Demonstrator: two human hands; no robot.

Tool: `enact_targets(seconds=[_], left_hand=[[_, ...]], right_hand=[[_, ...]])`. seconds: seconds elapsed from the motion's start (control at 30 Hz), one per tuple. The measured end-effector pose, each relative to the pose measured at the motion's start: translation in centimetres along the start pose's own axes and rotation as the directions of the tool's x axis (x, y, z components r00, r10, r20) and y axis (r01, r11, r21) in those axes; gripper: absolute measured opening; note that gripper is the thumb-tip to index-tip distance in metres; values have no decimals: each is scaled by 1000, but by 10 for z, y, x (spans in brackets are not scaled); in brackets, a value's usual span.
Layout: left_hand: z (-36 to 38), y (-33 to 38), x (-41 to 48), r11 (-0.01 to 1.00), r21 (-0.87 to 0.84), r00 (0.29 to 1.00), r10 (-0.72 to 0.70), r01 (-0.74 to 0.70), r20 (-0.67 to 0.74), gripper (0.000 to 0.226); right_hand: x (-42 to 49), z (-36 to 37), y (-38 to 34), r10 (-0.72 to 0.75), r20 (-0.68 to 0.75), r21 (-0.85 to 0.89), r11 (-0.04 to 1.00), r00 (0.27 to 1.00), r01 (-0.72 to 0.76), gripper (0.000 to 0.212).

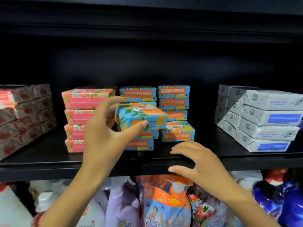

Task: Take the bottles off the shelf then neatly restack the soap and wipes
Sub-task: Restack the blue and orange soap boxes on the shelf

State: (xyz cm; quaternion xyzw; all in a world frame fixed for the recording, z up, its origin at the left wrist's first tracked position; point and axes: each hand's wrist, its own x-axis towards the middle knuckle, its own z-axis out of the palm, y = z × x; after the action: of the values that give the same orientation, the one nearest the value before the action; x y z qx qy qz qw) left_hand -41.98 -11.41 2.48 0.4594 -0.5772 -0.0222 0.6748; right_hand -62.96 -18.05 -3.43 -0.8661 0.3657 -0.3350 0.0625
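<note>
Soap bar (141, 116), blue-wrapped, hangs tilted just in front of the left blue stack (139, 141) on the shelf (49, 159), its long axis running left to right. Left hand (105, 128) grips it, fingers (113, 100) over the back and thumb on the front edge. Right hand (196, 163) rests spread on the shelf lip, holding nothing. Judging by this, the stack lies straight behind the bar, nearer the left hand.
</note>
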Motion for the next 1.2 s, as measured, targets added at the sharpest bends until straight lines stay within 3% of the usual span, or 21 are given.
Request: enact_targets(seconds=[0.1,0.17,0.37,0.53,0.63,0.73,0.8,0.87,0.97,1.03,1.2], left_hand=[[6,-11,-4,986,151,996,82,-78,-25,48],[8,-17,-5,942,294,985,173,-161,-16,45],[10,-26,5,714,591,913,397,-375,99,36],[10,-32,10,668,632,895,435,-393,97,19],[9,-32,4,668,624,885,458,-405,84,21],[11,-27,-15,710,540,866,495,-452,73,20],[15,-32,-30,742,475,869,483,-473,109,14],[19,-43,-41,767,432,879,429,-475,206,17],[25,-57,-47,772,466,896,310,-433,318,28],[25,-59,-47,780,489,910,248,-391,331,29],[23,-55,-45,807,489,924,175,-332,339,28]], right_hand=[[-1,1,3,-11,-2,3,1000,1000,11,49],[-1,1,4,-29,-11,-11,1000,1000,29,55],[-1,5,6,-55,-22,-51,997,998,54,56],[-2,6,8,-57,-27,-55,997,998,56,54],[-2,4,6,-65,-14,-50,997,998,64,57],[3,-4,3,-20,-38,91,996,999,24,49],[12,-12,6,-9,-164,129,991,986,31,43],[26,-18,11,-10,-210,46,999,978,20,40],[45,-19,23,13,-66,-136,990,998,-22,44],[50,-16,27,17,18,-169,985,1000,-14,45],[41,-26,17,-28,-17,-216,976,999,23,40]])
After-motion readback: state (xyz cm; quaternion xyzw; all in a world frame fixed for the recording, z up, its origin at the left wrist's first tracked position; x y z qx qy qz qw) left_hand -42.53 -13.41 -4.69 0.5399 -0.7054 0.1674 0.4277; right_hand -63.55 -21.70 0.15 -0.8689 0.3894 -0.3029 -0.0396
